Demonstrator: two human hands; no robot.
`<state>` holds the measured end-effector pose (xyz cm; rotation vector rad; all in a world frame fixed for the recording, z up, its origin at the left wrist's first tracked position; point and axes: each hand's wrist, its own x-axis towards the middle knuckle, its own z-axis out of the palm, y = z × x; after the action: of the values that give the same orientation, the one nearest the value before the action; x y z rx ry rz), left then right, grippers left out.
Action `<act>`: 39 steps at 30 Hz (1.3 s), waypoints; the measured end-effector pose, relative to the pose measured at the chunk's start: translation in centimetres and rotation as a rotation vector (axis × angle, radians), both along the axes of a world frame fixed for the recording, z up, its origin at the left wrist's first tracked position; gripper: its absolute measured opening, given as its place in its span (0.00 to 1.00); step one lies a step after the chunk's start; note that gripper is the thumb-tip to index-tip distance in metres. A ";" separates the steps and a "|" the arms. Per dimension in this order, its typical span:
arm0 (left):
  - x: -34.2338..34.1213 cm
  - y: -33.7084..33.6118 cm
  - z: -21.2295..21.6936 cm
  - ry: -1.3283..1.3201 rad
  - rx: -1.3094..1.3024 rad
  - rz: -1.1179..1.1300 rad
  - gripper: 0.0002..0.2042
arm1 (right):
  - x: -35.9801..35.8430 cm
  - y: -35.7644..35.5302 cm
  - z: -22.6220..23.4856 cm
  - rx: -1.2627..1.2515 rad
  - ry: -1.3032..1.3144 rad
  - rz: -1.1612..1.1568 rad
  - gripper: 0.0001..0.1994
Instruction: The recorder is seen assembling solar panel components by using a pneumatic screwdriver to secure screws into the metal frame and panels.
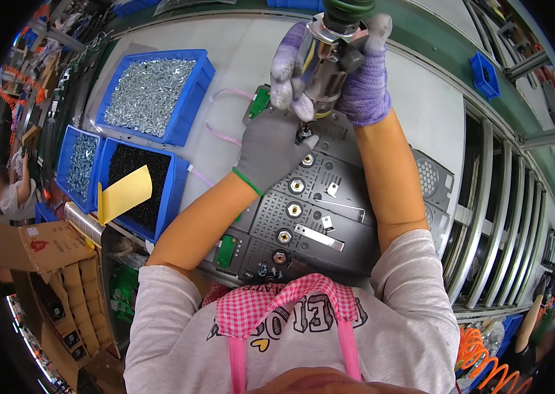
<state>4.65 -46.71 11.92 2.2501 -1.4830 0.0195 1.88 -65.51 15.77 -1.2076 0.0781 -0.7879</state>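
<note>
My right hand (364, 82), in a purple knit glove with pale fingertips, is wrapped around a silver power screwdriver (325, 75) with a green upper end. The tool stands with its tip down over the far part of a stack of dark grey metal panels (271, 213). My left hand (269, 146), in a grey glove with a green cuff, is closed at the tip. Its thumb shows beside the bit; what its fingers pinch is hidden. A row of brass-coloured fittings with hex nuts (296, 186) runs down the panels toward me. Loose metal strips (319, 237) and small brackets lie on them.
At left stand blue bins of silver screws (149, 95), smaller screws (82, 164) and black screws (134, 167), with a yellow card (126, 195) on the black ones. Green circuit boards (226, 251) edge the panels. A roller conveyor (497, 217) runs at right; an open cardboard box (61, 289) stands lower left.
</note>
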 end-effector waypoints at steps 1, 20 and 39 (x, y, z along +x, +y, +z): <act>0.1 0.0 -0.1 0.031 -0.007 0.005 0.22 | -0.1 -0.4 -0.2 -0.002 -0.001 0.001 0.51; 4.5 0.1 6.4 0.888 -0.321 -0.297 0.31 | -5.3 2.2 9.0 -1.074 -0.265 -0.337 0.12; 1.8 0.5 -0.8 0.036 -0.043 -0.145 0.15 | -2.5 5.0 4.6 -0.160 -0.115 0.247 0.16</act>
<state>6.41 -46.24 11.13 2.0933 -1.6078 -0.0333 -0.66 -60.52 20.33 -1.2907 -0.2287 -0.6540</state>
